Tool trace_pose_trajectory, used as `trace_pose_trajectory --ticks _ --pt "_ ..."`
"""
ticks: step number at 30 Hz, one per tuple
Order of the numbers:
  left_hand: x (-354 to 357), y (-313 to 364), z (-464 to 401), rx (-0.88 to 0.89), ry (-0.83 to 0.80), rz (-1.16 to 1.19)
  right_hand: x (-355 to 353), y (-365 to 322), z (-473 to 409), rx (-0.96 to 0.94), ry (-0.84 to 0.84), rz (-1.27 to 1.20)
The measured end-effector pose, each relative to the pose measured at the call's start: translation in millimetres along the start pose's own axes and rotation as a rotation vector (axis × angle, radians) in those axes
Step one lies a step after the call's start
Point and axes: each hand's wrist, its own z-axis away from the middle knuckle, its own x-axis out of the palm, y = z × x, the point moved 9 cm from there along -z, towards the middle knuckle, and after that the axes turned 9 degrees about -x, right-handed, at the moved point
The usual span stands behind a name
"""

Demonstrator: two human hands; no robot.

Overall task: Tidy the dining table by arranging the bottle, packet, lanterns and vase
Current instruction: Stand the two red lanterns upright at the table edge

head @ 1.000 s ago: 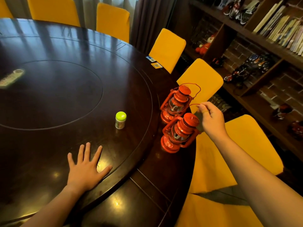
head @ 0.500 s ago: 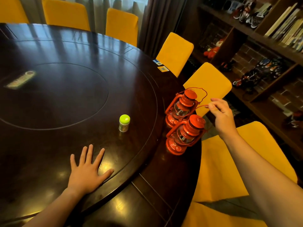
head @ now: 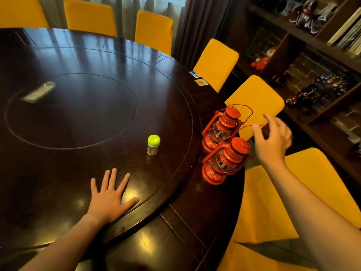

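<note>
Since a sec ago my right hand has lifted w/ fingers spread, thumb at the near lantern's wire bail but not clamped on it; left hand stays flat, open on the table. Both lanterns sit touching at the table's right edge, far lantern just behind, bottle inboard, packet far left. Lanterns prob light metal w/ fragile glass, so take by bail top.

The packet is blurred beyond reading; the right hand is smeared, so its grip cannot be judged.
</note>
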Motion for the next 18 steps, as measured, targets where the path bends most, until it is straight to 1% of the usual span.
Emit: trace_pose_trajectory --ticks 2,3,4,5,6,9,11,12,14,16,18 --pt "-0.5 0.7 1.0 0.005 -0.027 -0.016 -12.9 -39.7 10.3 -0.282 0.083 0.2" --pt "-0.3 1.5 0.5 0.007 -0.045 -0.023 -10.4 -60.3 19.5 -0.43 0.092 0.253" --pt "-0.2 2.4 -0.1 0.009 -0.067 -0.035 -4.1 -78.4 31.1 -0.543 0.081 0.268" --pt "-0.8 2.2 0.3 0.009 -0.091 -0.05 3.8 -94.4 42.8 -0.605 0.063 0.253" --pt "-1.5 3.1 -0.4 0.009 -0.112 -0.075 12.9 -107.4 52.5 -0.624 0.036 0.227" --pt "-10.0 7.0 0.0 -0.011 -0.142 -0.135 43.7 -140.4 77.2 -0.602 -0.101 0.176" --pt "-26.5 14.2 4.4 -0.013 -0.105 -0.068 65.2 -155.3 89.4 -0.551 -0.213 0.166" --pt "-38.4 20.2 7.6 0.0 -0.044 0.001 74.6 -159.5 94.4 -0.507 -0.267 0.159" --pt "-72.6 21.7 23.5 -0.001 0.158 0.144 88.9 -174.8 104.6 -0.452 -0.348 0.118" --pt "-106.2 8.4 47.9 -0.051 0.342 0.205 99.8 -198.5 117.1 -0.452 -0.402 0.066" --pt "-129.9 -6.2 71.7 -0.108 0.463 0.246 107.9 -217.8 127.9 -0.473 -0.44 0.029"
